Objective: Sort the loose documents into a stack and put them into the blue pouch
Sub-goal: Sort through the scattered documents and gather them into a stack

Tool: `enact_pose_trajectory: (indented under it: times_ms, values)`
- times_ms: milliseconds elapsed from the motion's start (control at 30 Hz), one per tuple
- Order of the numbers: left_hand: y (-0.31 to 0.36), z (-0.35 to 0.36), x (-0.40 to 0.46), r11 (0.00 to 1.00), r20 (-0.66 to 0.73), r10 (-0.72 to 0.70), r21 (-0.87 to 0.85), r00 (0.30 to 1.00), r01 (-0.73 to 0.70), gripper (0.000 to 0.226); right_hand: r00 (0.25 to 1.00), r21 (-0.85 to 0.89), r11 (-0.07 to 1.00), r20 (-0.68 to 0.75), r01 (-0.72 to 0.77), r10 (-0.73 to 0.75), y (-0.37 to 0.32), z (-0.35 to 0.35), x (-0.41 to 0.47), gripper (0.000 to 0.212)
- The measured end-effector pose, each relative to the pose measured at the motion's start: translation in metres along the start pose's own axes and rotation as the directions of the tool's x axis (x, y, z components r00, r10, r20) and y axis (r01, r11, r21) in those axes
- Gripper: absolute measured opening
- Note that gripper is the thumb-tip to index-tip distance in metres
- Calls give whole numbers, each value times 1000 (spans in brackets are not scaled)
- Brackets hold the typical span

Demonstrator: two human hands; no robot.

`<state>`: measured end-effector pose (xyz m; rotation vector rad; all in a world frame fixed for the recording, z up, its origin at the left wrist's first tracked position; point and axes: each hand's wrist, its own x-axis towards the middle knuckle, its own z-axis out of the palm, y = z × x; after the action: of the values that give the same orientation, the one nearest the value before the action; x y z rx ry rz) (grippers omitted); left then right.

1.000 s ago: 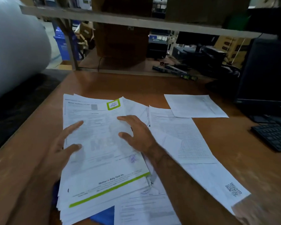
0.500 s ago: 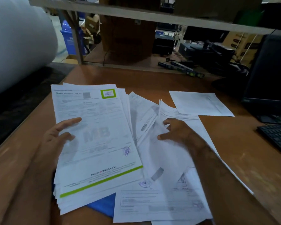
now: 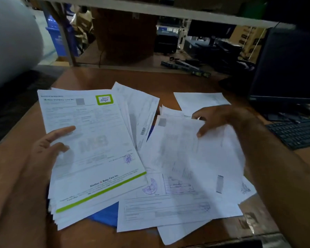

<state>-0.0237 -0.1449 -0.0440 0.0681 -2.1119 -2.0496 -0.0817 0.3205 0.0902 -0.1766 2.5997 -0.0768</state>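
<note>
A thick stack of documents (image 3: pixel 97 149), topped by a sheet with a green stripe and logo, lies at the left of the brown desk. My left hand (image 3: pixel 48 147) grips its left edge, thumb on top. Loose sheets (image 3: pixel 179 169) lie fanned out to the right. My right hand (image 3: pixel 215 119) holds the upper edge of the topmost loose sheet, fingers pinched on it. Beneath the papers a small part of the blue pouch (image 3: pixel 106 215) shows near the front edge. One separate sheet (image 3: pixel 200 101) lies farther back on the right.
A black keyboard (image 3: pixel 297 133) and a dark monitor (image 3: pixel 286 68) stand at the right. A large white roll (image 3: pixel 11 40) fills the left. A shelf frame (image 3: pixel 150 9) crosses the back, with boxes and equipment behind it.
My right hand left the stack and moved right to the loose sheets, taking hold of one at its far edge. The stack shifted slightly left under my left hand.
</note>
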Motion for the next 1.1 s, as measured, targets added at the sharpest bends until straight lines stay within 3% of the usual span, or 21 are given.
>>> enact_pose_trajectory:
  times_ms: [67, 200, 300, 333, 367, 400, 433, 633, 800, 900, 1000, 1100]
  values:
    - [4, 6, -3, 999, -20, 18, -34, 1000, -19, 56, 998, 38, 998, -42, 43, -41, -3, -15, 2, 35]
    - [5, 6, -4, 999, 12, 13, -43, 1000, -12, 55, 988, 37, 998, -150, 55, -49, 9, -29, -11, 42]
    - [11, 10, -6, 999, 12, 33, 6, 999, -34, 55, 899, 244, 947, -427, 211, -90, 19, -39, -46, 51]
    - [13, 12, -6, 998, 14, 51, 26, 999, -52, 55, 850, 398, 857, -520, 328, -84, 19, -36, -56, 57]
    - [13, 12, -5, 997, 10, 64, 34, 998, -64, 55, 806, 547, 702, -588, 456, -65, 14, -28, -63, 65]
    - [14, 13, -4, 997, 9, 72, 32, 997, -72, 55, 773, 635, 543, -633, 549, -42, 8, -18, -63, 71]
    - [14, 14, -4, 997, 9, 75, 27, 997, -75, 55, 750, 661, 452, -661, 598, -25, 0, -5, -58, 73]
    - [15, 23, -8, 999, 27, 24, -22, 999, -23, 56, 718, 617, 505, -696, 604, -8, -76, 94, 20, 43]
    - [12, 19, -8, 996, 10, 15, -84, 1000, -14, 62, 703, 621, 463, -711, 633, -7, -122, 127, 46, 51]
    - [11, 18, -7, 998, 18, 22, -64, 1000, -21, 65, 746, 649, 469, -665, 599, -34, -128, 131, 44, 57]
    - [16, 20, -9, 996, 40, -3, -84, 999, 7, 65, 754, 677, 403, -654, 616, -55, -125, 131, 38, 60]
    - [19, 19, -11, 999, 35, -9, -37, 999, 11, 68, 780, 748, 234, -620, 621, -86, -125, 129, 32, 60]
